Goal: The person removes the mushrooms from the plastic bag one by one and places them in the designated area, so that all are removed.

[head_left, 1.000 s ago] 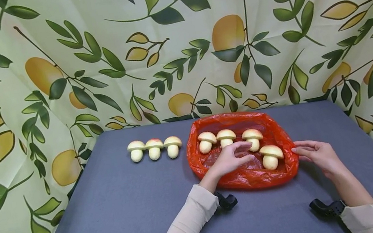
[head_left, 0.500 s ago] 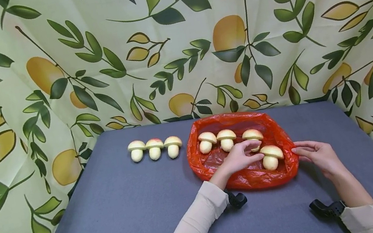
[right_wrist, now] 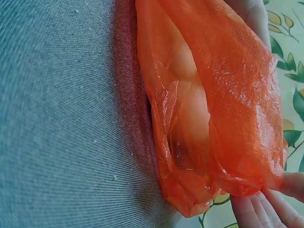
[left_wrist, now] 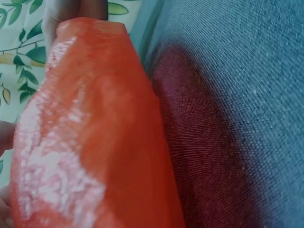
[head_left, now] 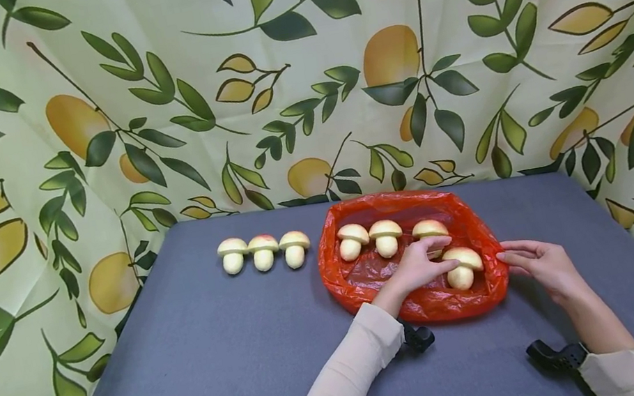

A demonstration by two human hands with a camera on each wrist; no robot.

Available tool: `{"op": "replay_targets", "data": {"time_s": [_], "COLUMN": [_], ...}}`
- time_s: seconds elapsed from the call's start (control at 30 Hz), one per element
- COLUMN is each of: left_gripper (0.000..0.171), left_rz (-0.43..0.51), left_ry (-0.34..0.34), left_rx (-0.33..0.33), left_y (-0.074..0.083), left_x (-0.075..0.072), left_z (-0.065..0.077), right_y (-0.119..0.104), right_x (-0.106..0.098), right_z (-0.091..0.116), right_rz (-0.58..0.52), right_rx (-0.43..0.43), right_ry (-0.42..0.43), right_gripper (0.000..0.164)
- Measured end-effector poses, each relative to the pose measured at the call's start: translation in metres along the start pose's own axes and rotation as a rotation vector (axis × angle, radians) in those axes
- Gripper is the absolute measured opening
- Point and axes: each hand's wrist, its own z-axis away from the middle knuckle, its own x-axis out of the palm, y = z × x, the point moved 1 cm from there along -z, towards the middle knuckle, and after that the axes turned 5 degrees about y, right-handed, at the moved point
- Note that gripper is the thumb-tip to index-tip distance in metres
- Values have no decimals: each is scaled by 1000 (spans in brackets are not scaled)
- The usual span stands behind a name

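Observation:
A red plastic bag (head_left: 354, 294) lies with its mouth spread wide and its rim rolled. In it are several toy mushrooms with pale stems and yellowish caps. My left hand (head_left: 417, 267) reaches over the front rim, thumb and fingers apart. Its thumb is at the cap of the front-right mushroom (head_left: 461, 277), and its fingers partly cover the mushroom behind (head_left: 429, 228). Whether they touch, I cannot tell. My right hand (head_left: 548, 267) pinches the bag's right rim between thumb and fingers. In the right wrist view, the thin bag wall (right_wrist: 237, 95) shows rounded shapes through it.
Three similar mushrooms (head_left: 264, 253) stand in a row on the grey-blue table (head_left: 205, 359), left of the bag. Two more mushrooms (head_left: 386, 235) are at the left back inside the bag. A leaf-patterned cloth (head_left: 298, 88) hangs behind the table.
My left hand has moved right across the inside of the bag, up to the front-right mushroom. My right hand keeps its hold on the rim, and the mushrooms have not moved.

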Motion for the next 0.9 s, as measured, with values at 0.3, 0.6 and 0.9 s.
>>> {"op": "replay_targets", "data": {"time_s": [0.3,0.6,0.9], "left_gripper": [48,52,51], "left_rz": [-181,-265,-254], "left_ry": [56,38,59], "left_rx": [29,2,-17], "left_y": [-1,-3,-7], "left_x": [12,24,29], "left_z": [-9,-11,-13], "right_y": [1,0,1], "right_x": [0,1,1], "right_z": [0,0,0], "right_rz": [-9,28,15], "right_rx": [-2,1,-1], "right_ry": [1,18,8], "right_gripper": [20,10,15]}}
